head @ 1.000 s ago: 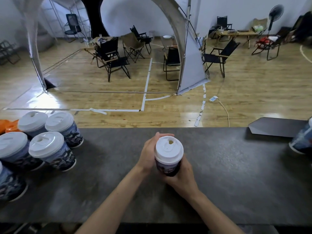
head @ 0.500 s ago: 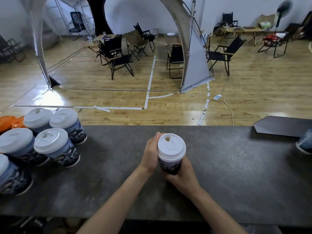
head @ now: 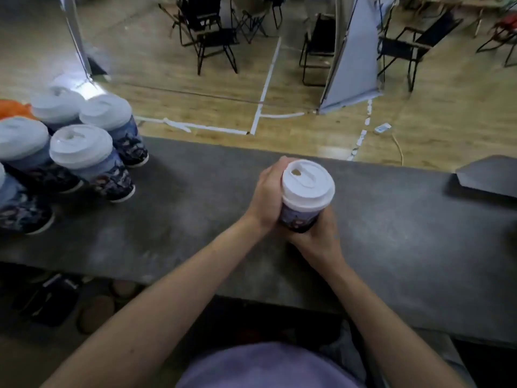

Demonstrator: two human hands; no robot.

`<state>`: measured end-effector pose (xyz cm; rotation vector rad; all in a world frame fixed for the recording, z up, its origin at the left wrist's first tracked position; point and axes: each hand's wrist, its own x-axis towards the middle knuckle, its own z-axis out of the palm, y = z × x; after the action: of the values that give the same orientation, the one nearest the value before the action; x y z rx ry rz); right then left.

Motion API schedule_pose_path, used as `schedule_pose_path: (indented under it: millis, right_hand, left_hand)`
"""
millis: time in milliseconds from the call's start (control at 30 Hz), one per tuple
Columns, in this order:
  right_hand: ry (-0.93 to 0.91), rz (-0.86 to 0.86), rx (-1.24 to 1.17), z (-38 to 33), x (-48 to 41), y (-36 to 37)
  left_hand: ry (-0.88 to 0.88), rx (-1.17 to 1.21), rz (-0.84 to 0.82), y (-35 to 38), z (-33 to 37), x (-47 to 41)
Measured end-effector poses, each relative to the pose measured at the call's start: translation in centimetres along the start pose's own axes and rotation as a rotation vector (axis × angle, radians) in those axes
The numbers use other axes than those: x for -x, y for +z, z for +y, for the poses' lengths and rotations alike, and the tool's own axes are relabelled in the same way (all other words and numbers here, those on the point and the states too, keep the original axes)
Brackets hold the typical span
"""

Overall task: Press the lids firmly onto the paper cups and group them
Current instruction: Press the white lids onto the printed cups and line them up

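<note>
Two hands, head view: our left hand [head: 265,197] and right hand [head: 317,238] clamp curled fingers round the dark patterned paper cup [head: 298,221], which wears its white plastic lid [head: 307,183], at mid grey matte table [head: 195,219]. White-lidded patterned cups [head: 81,152] cluster far left, well apart.

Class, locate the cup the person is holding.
Head view: the held cup is at table centre, gripped by left hand and right hand, right of the lidded cups.
</note>
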<state>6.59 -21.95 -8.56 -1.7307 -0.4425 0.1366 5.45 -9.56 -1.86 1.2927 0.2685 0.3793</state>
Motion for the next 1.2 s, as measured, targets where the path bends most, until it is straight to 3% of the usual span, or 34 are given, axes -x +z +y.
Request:
schedule_pose_path:
  millis: [100, 233, 367, 433, 567, 733, 900, 1067, 1200]
  right_hand:
    - [0.036, 0.008, 0.023, -0.1, 0.1, -0.6]
    - [0.031, -0.092, 0.092, -0.1, 0.2, -0.8]
    - [0.04, -0.033, 0.05, -0.3, -0.3, -0.6]
    - [0.056, -0.019, 0.034, -0.4, -0.1, -0.8]
    - [0.062, -0.117, 0.05, 0.0, -0.1, -1.4]
    - [0.042, -0.011, 0.008, -0.2, -0.1, -1.2]
    - [0.064, -0.097, 0.029, -0.4, 0.0, -1.3]
    - [0.032, -0.027, -0.018, -1.0, 0.0, -0.8]
    - [0.066, 0.007, 0.013, -0.8, 0.1, -1.1]
  left_hand:
    - [0.038, -0.09, -0.071, -0.5, 0.1, -1.0]
    - [-0.205, 0.027, -0.297, -1.1, 1.2, -1.4]
    - [0.063, -0.109, -0.127, -0.6, 0.2, -0.6]
    - [0.032, -0.084, -0.083, -0.4, 0.3, -0.5]
    - [-0.097, -0.187, -0.321, -0.2, 2.6, -1.3]
    - [0.136, -0.191, -0.032, -0.7, 0.5, 0.3]
    - [-0.061, -0.193, -0.307, -1.2, 2.0, -0.5]
    - [0.086, -0.228, -0.17, -0.7, 1.5, 0.3]
    - [0.006, -0.212, -0.215, -0.5, 2.4, 0.0]
